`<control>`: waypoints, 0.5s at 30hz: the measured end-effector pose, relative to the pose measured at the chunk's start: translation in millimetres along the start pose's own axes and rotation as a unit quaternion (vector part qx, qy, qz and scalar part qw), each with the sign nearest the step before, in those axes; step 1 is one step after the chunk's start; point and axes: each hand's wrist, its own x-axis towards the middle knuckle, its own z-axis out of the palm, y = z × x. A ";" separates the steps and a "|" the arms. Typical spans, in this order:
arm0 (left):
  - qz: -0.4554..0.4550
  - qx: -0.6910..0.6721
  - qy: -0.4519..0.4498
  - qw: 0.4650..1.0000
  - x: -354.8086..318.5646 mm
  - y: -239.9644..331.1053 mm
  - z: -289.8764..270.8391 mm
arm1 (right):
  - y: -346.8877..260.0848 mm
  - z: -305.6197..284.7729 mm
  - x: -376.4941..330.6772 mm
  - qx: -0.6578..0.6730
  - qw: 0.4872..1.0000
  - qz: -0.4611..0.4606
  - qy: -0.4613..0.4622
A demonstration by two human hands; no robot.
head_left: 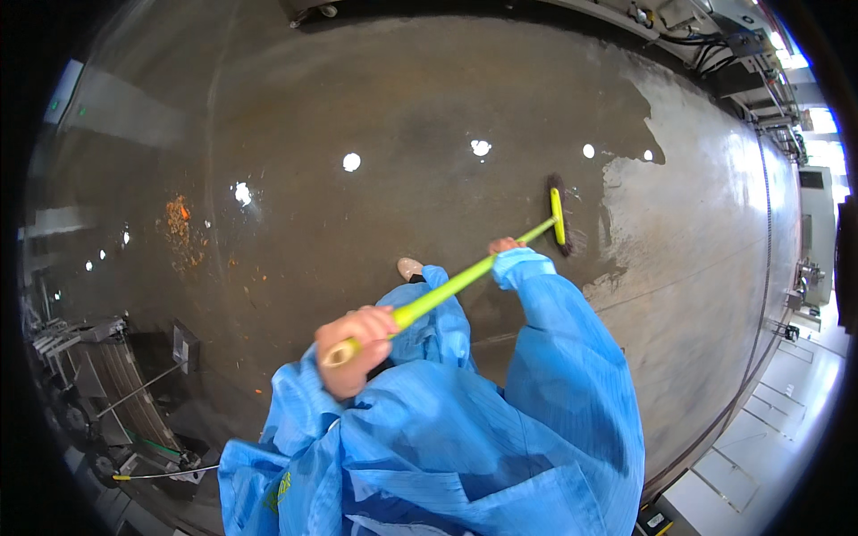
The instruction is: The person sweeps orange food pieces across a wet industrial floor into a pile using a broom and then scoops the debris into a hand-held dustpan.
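Both hands grip a long-handled floor broom (456, 284) with a lime-green handle. Close to its top end, near my body, my left hand (353, 344) is wrapped round the handle. My right hand (507, 245) closes round it further down, partly hidden by the blue sleeve. Ahead and to the right, the broom head (559, 216) rests on the wet floor, a yellow-green bar with dark bristles. It lies just left of the border between dark wet floor and paler floor.
Orange and tan scraps (183, 232) are scattered on the wet floor (384, 107) at the left. A metal frame machine (125, 384) stands at the lower left. Machinery with cables (733, 54) lines the far right. My shoe (409, 268) shows below the handle.
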 end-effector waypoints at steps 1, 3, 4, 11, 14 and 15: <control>0.008 0.002 0.005 1.000 7.3 -3.9 -10.2 | -9.1 -5.0 5.8 -0.003 1.000 -0.020 0.006; -0.041 -0.009 0.163 0.986 10.2 24.1 -33.3 | -51.1 -16.3 31.1 0.031 0.997 -0.064 -0.016; -0.012 -0.017 0.228 0.973 3.2 39.2 -52.0 | -83.7 -44.3 30.0 0.121 0.989 -0.073 -0.042; 0.175 0.159 0.323 0.916 -71.5 230.5 -67.9 | -325.0 -33.6 51.0 0.264 0.867 -0.415 0.083; 0.218 0.252 0.305 0.892 -73.8 246.0 -65.6 | -391.1 -61.4 64.4 0.179 0.871 -0.456 -0.034; 0.217 0.288 0.291 0.886 -78.0 248.4 -58.7 | -404.7 -67.2 60.2 0.168 0.850 -0.498 -0.044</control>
